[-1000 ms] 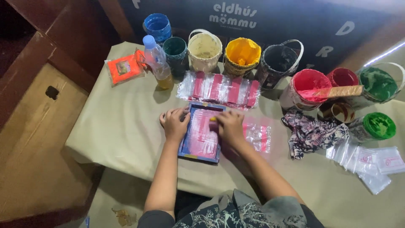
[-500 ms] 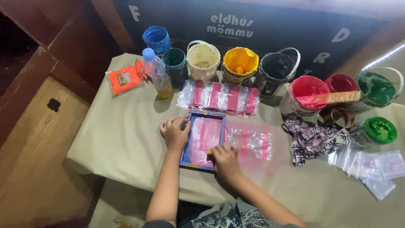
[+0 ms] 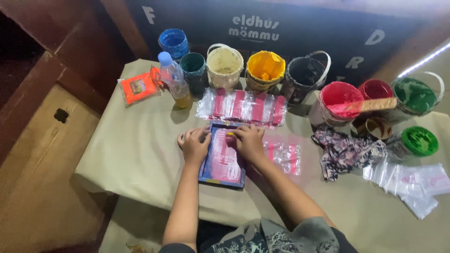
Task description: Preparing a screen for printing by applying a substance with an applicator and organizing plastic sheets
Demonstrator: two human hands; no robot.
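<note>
Where the right hand [image 3: 249,140] sat at the blue frame's [image 3: 222,155] near edge, it is now pressed flat at the far edge; left hand [image 3: 193,145] braces alongside, nothing gripped — stroke completed.

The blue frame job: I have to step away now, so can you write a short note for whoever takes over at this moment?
Left hand: flat on the left edge of the blue frame, steadying it.
Right hand: at the frame's top edge, pressing a small yellow piece whose kind I cannot tell.
The frame lies flat on the table, its screen smeared pink.
Done: a row of pink-striped bags lies behind the frame, and one printed bag sits right of it.
Left: clear bags wait at the far right; paint buckets line the back.
</note>
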